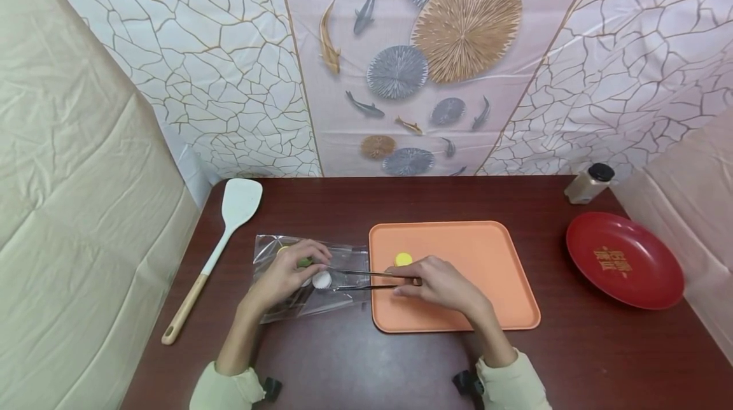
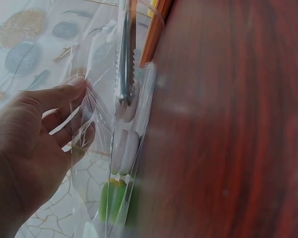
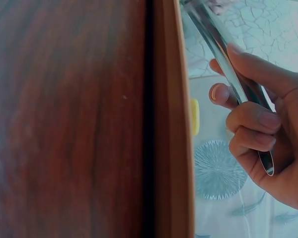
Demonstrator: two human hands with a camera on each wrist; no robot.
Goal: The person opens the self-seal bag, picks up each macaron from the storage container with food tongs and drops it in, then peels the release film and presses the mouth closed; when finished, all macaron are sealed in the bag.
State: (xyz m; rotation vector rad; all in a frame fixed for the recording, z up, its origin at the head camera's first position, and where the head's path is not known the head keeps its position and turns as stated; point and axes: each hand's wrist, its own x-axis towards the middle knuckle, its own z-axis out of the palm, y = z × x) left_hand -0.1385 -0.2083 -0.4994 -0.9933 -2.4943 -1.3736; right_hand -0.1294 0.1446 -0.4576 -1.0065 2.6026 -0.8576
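Note:
My left hand pinches the upper edge of a clear plastic bag between thumb and fingers, left of the orange tray. Inside the bag lie white round pieces and green pieces; a bit of yellow shows beside the hand. My right hand, over the tray's left part, grips metal tongs with curled fingers. The tongs point left, their serrated tips within the bag near a white piece. Whether the tips touch it, I cannot tell. A yellow round piece sits on the tray.
The orange tray stands at the centre right of the dark wooden table. A white spatula with a wooden handle lies at the left. To the right are a red plate and a black-capped jar. Fabric walls border the table.

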